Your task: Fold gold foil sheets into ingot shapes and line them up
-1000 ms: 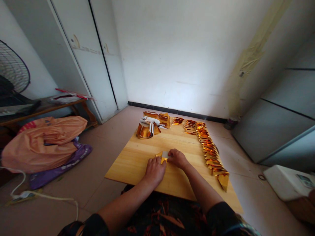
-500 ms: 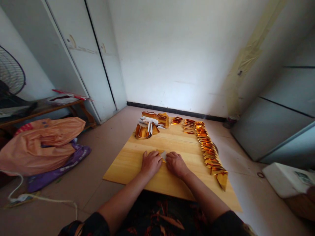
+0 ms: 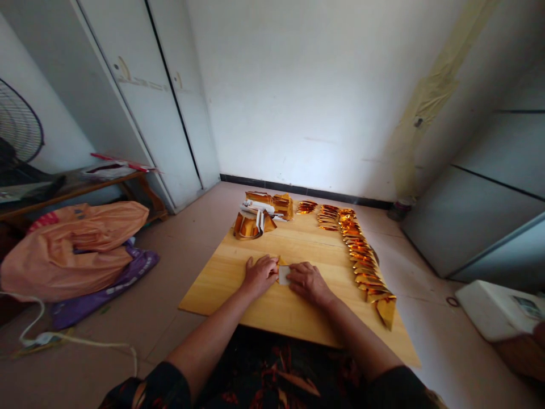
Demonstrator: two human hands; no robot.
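Note:
A small sheet of gold foil paper (image 3: 284,275) lies between my hands on the wooden board, its pale grey back facing up and a gold folded corner showing at its far left. My left hand (image 3: 260,275) is closed on the left edge of the paper, fingertips pressed together there. From the other side, my right hand (image 3: 311,282) holds the right edge down, its fingers bent over the sheet. Both hands hide parts of the paper. Along the right of the board runs a row of folded gold foil pieces (image 3: 361,258).
The wooden board (image 3: 221,284) stands low over a tiled floor. At its far left are stacks of gold foil sheets (image 3: 249,225) with white bundles. An orange bag (image 3: 76,250) and a white cord lie on the left floor; a white box (image 3: 498,309) stands right.
The pale part of the paper has turned from a slanted, pointed shape to a squarer one. My right hand's fingers have spread slightly over it; my left hand has shifted slightly left.

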